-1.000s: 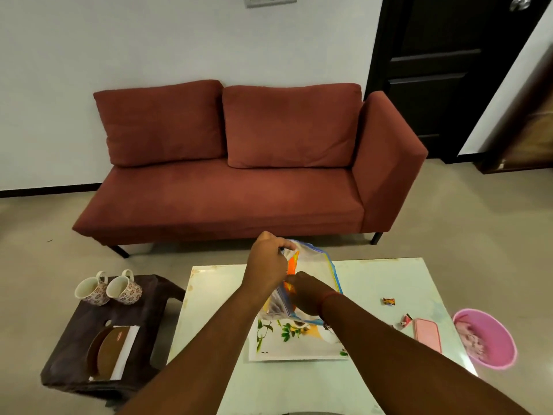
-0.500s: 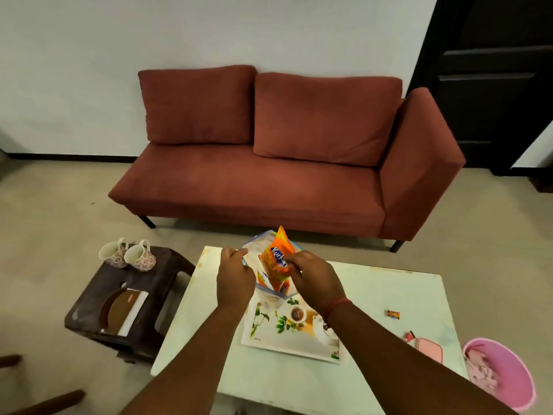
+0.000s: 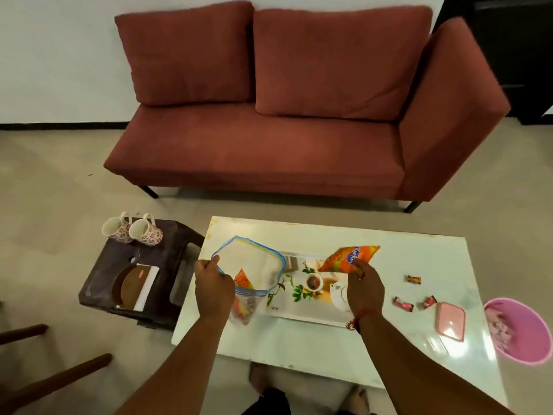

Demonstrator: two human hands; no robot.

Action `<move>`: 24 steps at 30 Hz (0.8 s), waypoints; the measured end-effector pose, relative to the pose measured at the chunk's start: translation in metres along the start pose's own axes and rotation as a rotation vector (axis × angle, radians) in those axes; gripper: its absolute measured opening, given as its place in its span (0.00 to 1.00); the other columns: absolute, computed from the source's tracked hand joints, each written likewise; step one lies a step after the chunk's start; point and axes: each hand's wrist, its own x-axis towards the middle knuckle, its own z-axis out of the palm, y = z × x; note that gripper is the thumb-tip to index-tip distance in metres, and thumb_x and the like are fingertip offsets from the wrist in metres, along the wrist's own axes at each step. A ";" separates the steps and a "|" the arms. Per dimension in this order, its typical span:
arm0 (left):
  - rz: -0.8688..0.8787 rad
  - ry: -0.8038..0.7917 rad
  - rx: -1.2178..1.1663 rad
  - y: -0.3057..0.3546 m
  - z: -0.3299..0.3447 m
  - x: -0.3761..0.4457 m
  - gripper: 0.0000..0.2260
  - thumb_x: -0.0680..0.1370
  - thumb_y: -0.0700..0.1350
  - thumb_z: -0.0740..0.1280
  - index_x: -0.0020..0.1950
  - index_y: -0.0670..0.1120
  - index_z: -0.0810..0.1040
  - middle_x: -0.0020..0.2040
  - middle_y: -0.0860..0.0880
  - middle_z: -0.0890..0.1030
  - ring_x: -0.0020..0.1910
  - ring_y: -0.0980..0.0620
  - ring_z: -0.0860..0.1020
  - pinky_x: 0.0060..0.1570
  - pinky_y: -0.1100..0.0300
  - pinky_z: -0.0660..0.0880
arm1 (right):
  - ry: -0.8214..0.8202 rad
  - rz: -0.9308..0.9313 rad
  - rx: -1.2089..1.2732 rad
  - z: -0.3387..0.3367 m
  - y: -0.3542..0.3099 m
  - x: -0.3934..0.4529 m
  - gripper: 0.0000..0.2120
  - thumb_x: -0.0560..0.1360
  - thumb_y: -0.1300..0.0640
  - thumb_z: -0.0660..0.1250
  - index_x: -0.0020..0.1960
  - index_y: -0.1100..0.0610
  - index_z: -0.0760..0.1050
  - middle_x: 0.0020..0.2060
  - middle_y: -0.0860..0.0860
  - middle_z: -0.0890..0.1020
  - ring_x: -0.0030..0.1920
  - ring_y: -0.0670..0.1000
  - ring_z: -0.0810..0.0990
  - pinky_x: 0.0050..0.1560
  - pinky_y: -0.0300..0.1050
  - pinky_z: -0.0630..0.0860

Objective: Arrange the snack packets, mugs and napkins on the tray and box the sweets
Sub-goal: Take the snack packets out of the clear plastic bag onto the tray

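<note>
My left hand grips the rim of a clear zip bag with a blue edge; another orange packet lies inside it. An orange snack packet hangs over the printed tray, pinched in my right hand. Three wrapped sweets lie on the white table, to the right of the tray. Beside them rests a pink lidded box. Two floral mugs stand on a dark stool to the left.
A brown round plate on white napkins sits on the stool. A pink bin stands on the floor at the table's right end. A red sofa stands behind the white table. Wooden legs show at the lower left.
My right hand has drawn the orange packet out of the zip bag and carried it right, over the tray. My left hand keeps the bag open. The camera has tilted down.
</note>
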 end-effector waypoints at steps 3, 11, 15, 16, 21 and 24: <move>0.053 -0.067 0.009 -0.026 -0.001 0.015 0.23 0.76 0.30 0.62 0.71 0.40 0.72 0.61 0.43 0.70 0.54 0.42 0.78 0.57 0.47 0.78 | -0.151 0.167 -0.123 0.043 0.029 -0.009 0.21 0.78 0.63 0.63 0.70 0.58 0.72 0.67 0.59 0.76 0.66 0.62 0.74 0.66 0.51 0.68; 0.159 -0.183 0.050 -0.078 -0.001 0.057 0.25 0.78 0.33 0.66 0.74 0.45 0.70 0.59 0.51 0.69 0.55 0.50 0.78 0.55 0.59 0.78 | -0.255 0.445 0.204 0.150 0.059 -0.020 0.31 0.78 0.62 0.67 0.77 0.55 0.61 0.63 0.54 0.75 0.61 0.55 0.75 0.58 0.48 0.69; 0.226 -0.205 0.101 -0.090 0.006 0.070 0.26 0.77 0.34 0.69 0.74 0.45 0.69 0.61 0.49 0.70 0.55 0.54 0.76 0.56 0.59 0.77 | -0.312 0.588 0.314 0.173 0.078 -0.025 0.34 0.78 0.62 0.67 0.78 0.55 0.56 0.63 0.57 0.72 0.58 0.54 0.72 0.64 0.51 0.70; 0.246 -0.203 0.120 -0.091 0.008 0.071 0.26 0.77 0.34 0.69 0.74 0.45 0.69 0.60 0.49 0.70 0.53 0.56 0.75 0.53 0.62 0.77 | -0.322 0.607 0.310 0.173 0.082 -0.029 0.33 0.78 0.62 0.67 0.78 0.56 0.56 0.65 0.57 0.72 0.60 0.55 0.72 0.67 0.54 0.69; 0.298 -0.253 0.184 -0.085 0.015 0.067 0.27 0.77 0.34 0.68 0.75 0.45 0.67 0.61 0.48 0.70 0.50 0.56 0.74 0.49 0.66 0.73 | -0.183 0.443 0.229 0.154 0.061 -0.051 0.17 0.77 0.62 0.64 0.65 0.55 0.72 0.58 0.54 0.75 0.60 0.57 0.74 0.65 0.55 0.72; 0.323 -0.278 0.204 -0.074 0.018 0.060 0.27 0.78 0.33 0.65 0.76 0.44 0.66 0.62 0.46 0.69 0.52 0.50 0.77 0.49 0.64 0.73 | -0.125 0.249 0.165 0.134 0.028 -0.058 0.11 0.77 0.65 0.62 0.55 0.53 0.77 0.52 0.52 0.80 0.57 0.59 0.78 0.53 0.48 0.75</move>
